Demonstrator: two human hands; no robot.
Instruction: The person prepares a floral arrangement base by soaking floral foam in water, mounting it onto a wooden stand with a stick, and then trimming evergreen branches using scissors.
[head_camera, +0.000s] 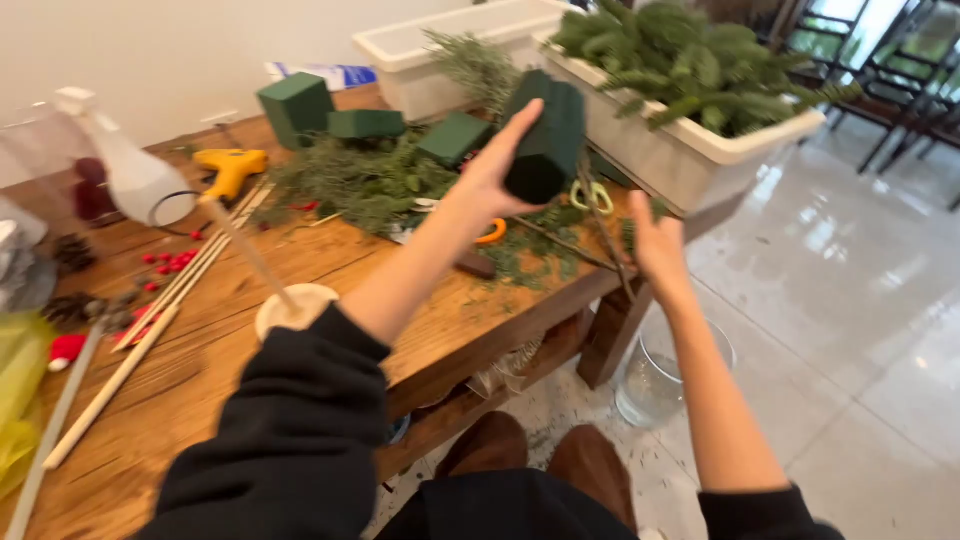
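Aloft, our left hand (490, 170) grips a dark green foam block (545, 135); our right hand (655, 240), open, waits below it.

Counts, quick: 4 dark green foam blocks – 1 held up in the left hand (492, 170), i.e. the raised foam block (546, 140), plus 3 on the wooden table (300, 270): a cube-shaped block (295, 106), a flat block (366, 124), an angled block (454, 137). 2 hands, the right hand (657, 238) among them. 2 white planter troughs: rear trough (440, 50), front trough (690, 150) w/ fir sprigs. 1 yellow glue gun (230, 167). 1 spray bottle (130, 170). 1 glass jar (655, 385) on the floor. 1 round wooden base w/ dowel (295, 305). Approx. 3 loose wooden dowels (130, 365), blurred so hard to count. 2 pine cones (72, 282). Red berries (165, 265): maybe a dozen, too small to tally. 2 brown shoes (540, 455)
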